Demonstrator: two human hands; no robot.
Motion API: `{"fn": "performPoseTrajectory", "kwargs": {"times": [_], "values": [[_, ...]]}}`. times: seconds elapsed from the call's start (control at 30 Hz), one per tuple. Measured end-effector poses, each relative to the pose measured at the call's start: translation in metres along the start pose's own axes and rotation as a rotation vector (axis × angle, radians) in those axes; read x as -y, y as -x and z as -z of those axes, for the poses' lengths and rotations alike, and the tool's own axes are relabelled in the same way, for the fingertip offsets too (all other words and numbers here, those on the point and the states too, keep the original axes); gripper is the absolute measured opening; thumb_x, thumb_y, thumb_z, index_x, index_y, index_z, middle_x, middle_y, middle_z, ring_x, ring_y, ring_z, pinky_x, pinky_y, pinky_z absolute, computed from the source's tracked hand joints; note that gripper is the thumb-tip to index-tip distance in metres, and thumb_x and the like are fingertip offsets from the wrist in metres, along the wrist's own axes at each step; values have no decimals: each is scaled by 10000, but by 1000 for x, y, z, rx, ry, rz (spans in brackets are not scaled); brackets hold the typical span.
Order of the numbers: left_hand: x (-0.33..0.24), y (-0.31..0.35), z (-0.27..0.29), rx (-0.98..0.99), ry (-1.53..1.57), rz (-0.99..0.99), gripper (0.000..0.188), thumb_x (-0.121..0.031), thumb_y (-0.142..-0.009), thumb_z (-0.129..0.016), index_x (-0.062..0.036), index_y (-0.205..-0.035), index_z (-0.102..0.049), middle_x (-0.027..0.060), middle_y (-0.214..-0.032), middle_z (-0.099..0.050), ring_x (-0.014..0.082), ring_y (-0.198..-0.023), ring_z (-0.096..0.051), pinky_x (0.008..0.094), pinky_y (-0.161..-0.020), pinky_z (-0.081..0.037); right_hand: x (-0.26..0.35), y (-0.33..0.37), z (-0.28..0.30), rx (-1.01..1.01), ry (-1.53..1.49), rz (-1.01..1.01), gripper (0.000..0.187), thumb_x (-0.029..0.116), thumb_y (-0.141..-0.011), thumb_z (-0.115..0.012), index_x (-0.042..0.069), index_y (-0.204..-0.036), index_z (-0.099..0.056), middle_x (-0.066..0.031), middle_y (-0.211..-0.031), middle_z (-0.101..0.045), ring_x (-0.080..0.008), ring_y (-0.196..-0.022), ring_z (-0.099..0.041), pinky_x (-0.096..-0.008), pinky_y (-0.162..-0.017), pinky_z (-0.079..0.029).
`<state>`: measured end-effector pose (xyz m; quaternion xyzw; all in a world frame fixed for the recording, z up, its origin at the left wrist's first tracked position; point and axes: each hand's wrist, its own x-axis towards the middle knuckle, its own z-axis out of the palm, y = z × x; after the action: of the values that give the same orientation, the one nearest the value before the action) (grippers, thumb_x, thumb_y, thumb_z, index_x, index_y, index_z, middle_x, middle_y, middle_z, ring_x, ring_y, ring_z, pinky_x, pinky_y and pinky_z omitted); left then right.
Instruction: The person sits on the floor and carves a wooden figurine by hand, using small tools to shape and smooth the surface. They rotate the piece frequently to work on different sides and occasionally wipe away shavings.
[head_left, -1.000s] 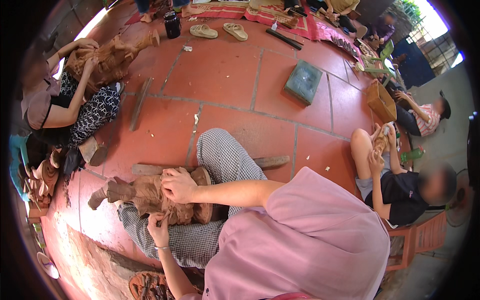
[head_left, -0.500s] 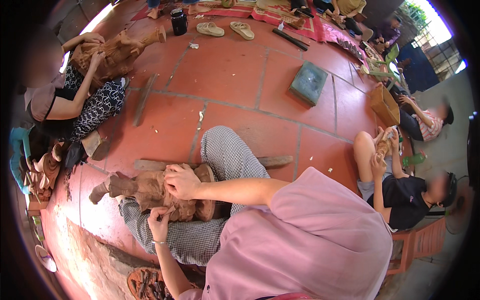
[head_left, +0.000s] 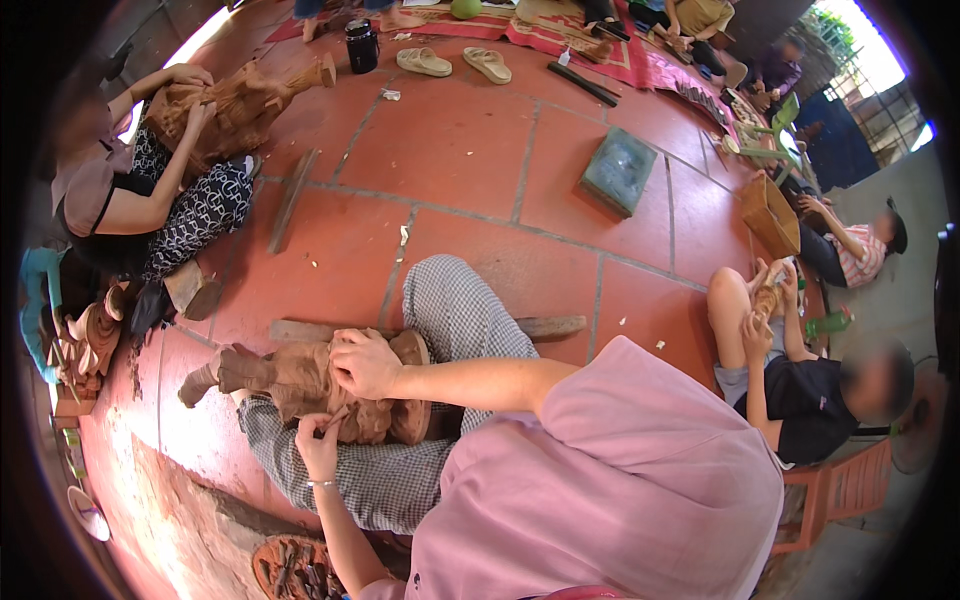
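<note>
Across my lap, over checked trousers, lies a carved brown wooden figure (head_left: 300, 380), its narrow end to the left and its broad base to the right. My right hand (head_left: 363, 364) reaches over from the right and grips its upper side near the base, fingers curled and partly hidden. On the near side, my left hand (head_left: 318, 445), with a bracelet at the wrist, pinches a small thin brown piece (head_left: 338, 416) like folded sandpaper against the carving. Where exactly it touches is too small to tell.
A wooden bar (head_left: 550, 326) lies behind my knee. Beyond are a green-grey block (head_left: 618, 170), a wooden strip (head_left: 292, 200), sandals (head_left: 487, 65) and a dark flask (head_left: 361, 46). A basket of tools (head_left: 290, 568) sits beside my left forearm. People with carvings sit at left and right.
My left hand has shifted very slightly, and the thin brown piece in it now shows more edge-on. My right hand and the carved figure stay in place.
</note>
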<state>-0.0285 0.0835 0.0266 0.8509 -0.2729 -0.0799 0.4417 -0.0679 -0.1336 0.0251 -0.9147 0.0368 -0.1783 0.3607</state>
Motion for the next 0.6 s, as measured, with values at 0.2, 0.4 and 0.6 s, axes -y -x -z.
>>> {"fn": "performPoseTrajectory", "kwargs": {"times": [0.2, 0.4, 0.6], "values": [[0, 1, 4, 35, -47, -16, 161, 47, -697, -730, 4, -796, -611, 75, -735, -598, 191, -663, -550, 313, -635, -449, -1, 3, -2, -1, 26, 37, 164, 213, -824, -598, 84, -797, -697, 15, -1019, -671, -267, -1226, -504, -489, -931, -428], [3, 5, 7, 19, -47, -6, 137, 34, -721, -726, 21, -804, -618, 64, -735, -603, 155, -654, -533, 294, -620, -442, 1, 2, -1, -14, 62, 31, 169, 217, -823, -603, 78, -790, -692, 7, -1002, -671, -263, -1208, -505, -500, -918, -426], [-9, -1, -11, -49, -102, -2, 155, 26, -728, -720, 26, -848, -622, 87, -742, -598, 179, -654, -546, 297, -626, -446, -1, 3, -4, -30, 45, 44, 164, 217, -824, -605, 79, -792, -688, 4, -1000, -674, -268, -1202, -507, -504, -903, -433]]}}
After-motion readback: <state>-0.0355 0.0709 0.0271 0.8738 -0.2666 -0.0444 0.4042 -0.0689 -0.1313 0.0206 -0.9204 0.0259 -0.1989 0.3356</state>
